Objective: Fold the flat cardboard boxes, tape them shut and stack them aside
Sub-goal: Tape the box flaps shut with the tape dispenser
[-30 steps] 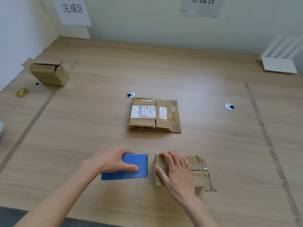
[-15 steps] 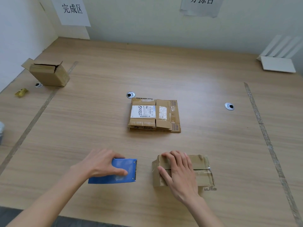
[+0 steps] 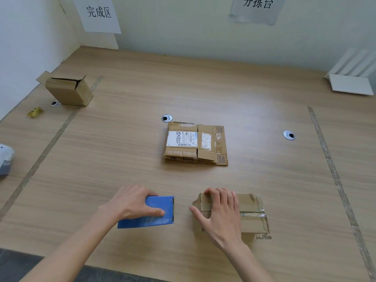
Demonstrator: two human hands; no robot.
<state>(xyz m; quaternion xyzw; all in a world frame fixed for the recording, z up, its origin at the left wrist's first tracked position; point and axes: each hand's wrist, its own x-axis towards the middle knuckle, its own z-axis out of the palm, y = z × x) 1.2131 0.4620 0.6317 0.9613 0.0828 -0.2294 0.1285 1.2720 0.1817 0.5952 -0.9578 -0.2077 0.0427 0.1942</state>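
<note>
Taped cardboard box [image 3: 230, 213] on the bench [image 3: 122, 149], near edge: light, stiff, probably crushable; best held by opposite walls. Right hand [image 3: 221, 214] spread flat on top; left hand [image 3: 130, 202] fingers gripping blue tape dispenser [image 3: 150, 213].

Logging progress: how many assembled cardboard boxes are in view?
2: a brown taped cardboard box under the right hand, and an open-flapped brown cardboard box far left.

A small taped brown box [image 3: 240, 212] sits near right; flattened cardboard boxes [image 3: 195, 144] (labelled on top) lie stacked mid-table; the blue tape dispenser [image 3: 152, 214] lies near left.
</note>
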